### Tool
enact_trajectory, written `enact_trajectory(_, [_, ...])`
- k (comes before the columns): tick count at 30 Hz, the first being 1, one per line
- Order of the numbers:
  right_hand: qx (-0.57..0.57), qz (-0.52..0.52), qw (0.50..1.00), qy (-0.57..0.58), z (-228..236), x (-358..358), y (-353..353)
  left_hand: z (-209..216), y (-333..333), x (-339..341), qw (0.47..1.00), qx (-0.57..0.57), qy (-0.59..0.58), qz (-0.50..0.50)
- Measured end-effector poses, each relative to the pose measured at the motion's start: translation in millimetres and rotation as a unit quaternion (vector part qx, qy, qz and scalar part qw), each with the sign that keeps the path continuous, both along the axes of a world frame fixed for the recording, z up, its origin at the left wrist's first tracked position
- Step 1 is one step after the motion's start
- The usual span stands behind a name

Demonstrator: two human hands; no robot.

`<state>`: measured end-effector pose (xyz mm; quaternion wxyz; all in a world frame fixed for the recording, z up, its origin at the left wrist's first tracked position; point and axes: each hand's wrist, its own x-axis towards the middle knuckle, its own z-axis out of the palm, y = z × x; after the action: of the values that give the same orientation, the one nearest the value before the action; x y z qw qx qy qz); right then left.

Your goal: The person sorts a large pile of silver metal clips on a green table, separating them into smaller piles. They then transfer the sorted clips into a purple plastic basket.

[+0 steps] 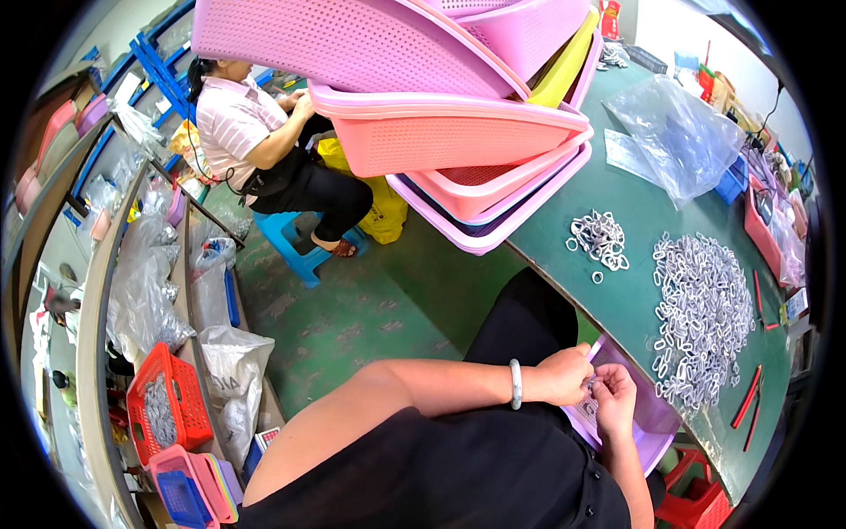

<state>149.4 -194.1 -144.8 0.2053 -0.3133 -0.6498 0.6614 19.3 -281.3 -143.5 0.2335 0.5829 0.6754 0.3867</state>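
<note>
My left hand (pixel 562 376), with a pale bangle (pixel 516 384) on its wrist, meets my right hand (pixel 615 401) over a purple plastic basket (pixel 653 434) at the table's edge. Both hands are closed, fingertips pinched together around a small grey metal link (pixel 591 383), mostly covered by the fingers. Just right of them on the green table (pixel 564 273) lies a big pile of silvery oval metal links (pixel 701 317). A smaller heap of links (pixel 601 241) sits farther off, with one loose ring (pixel 597 277) near it.
Red-handled pliers (pixel 747 397) lie beyond the pile. Stacked pink and purple baskets (pixel 458 141) overhang the table's far left. A clear plastic bag (pixel 679 132) lies at the back. A co-worker (pixel 256 132) sits on a blue stool (pixel 295 251). Shelves with a red basket (pixel 181 401) stand left.
</note>
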Motion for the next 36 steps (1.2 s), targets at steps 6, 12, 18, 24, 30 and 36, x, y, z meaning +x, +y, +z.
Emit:
enact_trajectory(6, [-0.016,0.003,1.0,-0.015,3,3,-1,6,-1,0,1.0,-0.012,-0.004,0.005])
enact_trajectory(12, [0.031,-0.018,0.999,-0.003,-4,3,9,9,5,-4,0.998,-0.019,0.045,-0.027])
enact_trajectory(18, [-0.096,-0.027,0.995,0.007,6,-3,3,-3,-2,-7,0.997,0.066,0.05,0.002])
enact_trajectory(24, [-0.133,-0.055,0.99,-0.012,12,-1,5,3,3,-4,1.0,0.002,0.026,-0.012])
enact_trajectory(30, [-0.149,-0.057,0.987,-0.024,12,0,5,1,2,-5,1.0,0.018,0.019,-0.012])
enact_trajectory(36, [-0.131,-0.034,0.991,-0.015,9,0,7,2,1,-6,1.0,0.017,0.005,-0.009])
